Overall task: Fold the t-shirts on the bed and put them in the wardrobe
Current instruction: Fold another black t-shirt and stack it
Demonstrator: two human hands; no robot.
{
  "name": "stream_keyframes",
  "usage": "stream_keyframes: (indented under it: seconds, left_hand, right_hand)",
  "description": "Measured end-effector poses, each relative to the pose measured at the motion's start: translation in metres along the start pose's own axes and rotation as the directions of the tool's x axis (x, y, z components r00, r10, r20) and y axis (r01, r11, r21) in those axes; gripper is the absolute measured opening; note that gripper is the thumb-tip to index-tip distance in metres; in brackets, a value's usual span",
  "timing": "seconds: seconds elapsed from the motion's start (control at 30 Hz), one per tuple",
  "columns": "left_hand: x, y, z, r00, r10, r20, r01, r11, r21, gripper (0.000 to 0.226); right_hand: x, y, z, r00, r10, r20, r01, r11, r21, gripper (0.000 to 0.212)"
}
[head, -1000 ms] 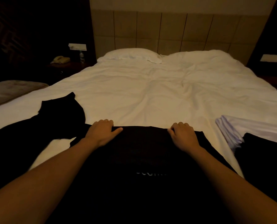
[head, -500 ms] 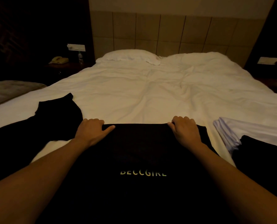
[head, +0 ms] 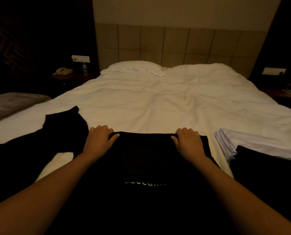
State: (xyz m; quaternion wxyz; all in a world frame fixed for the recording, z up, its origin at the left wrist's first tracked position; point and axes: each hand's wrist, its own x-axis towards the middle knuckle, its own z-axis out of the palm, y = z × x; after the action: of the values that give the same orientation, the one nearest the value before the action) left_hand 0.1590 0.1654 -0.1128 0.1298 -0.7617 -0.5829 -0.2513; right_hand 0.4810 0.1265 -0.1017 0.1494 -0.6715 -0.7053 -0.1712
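A black t-shirt point(head: 144, 158) with pale lettering lies in front of me on the white bed point(head: 158, 102). My left hand point(head: 99, 141) grips its far edge at the left corner, fingers curled over the fold and thumb on top. My right hand point(head: 188, 142) grips the same edge at the right corner. Another black t-shirt point(head: 39, 141) lies spread out to the left. On the right, a folded white t-shirt point(head: 253, 143) lies partly under a dark folded garment point(head: 268, 167).
A white pillow point(head: 134, 67) lies at the head of the bed below a padded headboard point(head: 175, 44). A dark nightstand point(head: 68, 78) with a telephone and a bottle stands at the left. A grey bench point(head: 10, 104) sits beside the bed on the left.
The far edge of the black t-shirt was drawn away from me and then back a little; the lettering showed fully half a second ago and is partly covered now. Both hands keep their grip.
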Motion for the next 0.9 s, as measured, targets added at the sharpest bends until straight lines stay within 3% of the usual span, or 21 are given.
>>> stream_keyframes:
  seconds: [0.07,0.27,0.53,0.7,0.9]
  left_hand:
    - [-0.002,0.002,-0.018,0.996,0.024,-0.089,-0.024,1.000,-0.001,0.034]
    - [-0.022,0.008,-0.070,0.965,0.101,-0.240,-0.106,0.994,-0.007,0.053]
    - [-0.095,0.019,-0.108,0.965,0.095,-0.243,-0.112,0.992,-0.056,0.046]
    - [-0.165,0.027,-0.107,0.993,0.063,-0.097,-0.079,0.980,-0.181,0.046]
    - [-0.234,0.037,-0.099,0.974,0.013,0.227,0.035,0.977,-0.208,0.031]
  right_hand:
    - [-0.005,0.000,-0.016,0.997,0.016,-0.080,-0.013,0.999,0.036,0.036]
    - [-0.028,0.003,-0.061,0.989,0.018,-0.144,-0.007,0.997,0.078,0.033]
    - [-0.098,-0.007,-0.096,0.975,-0.009,-0.223,0.047,0.985,0.165,0.020]
    - [-0.169,-0.010,-0.089,0.996,-0.028,-0.079,0.041,0.985,0.170,0.018]
    - [-0.237,-0.013,-0.086,0.977,0.019,0.211,-0.067,0.972,0.223,0.020]
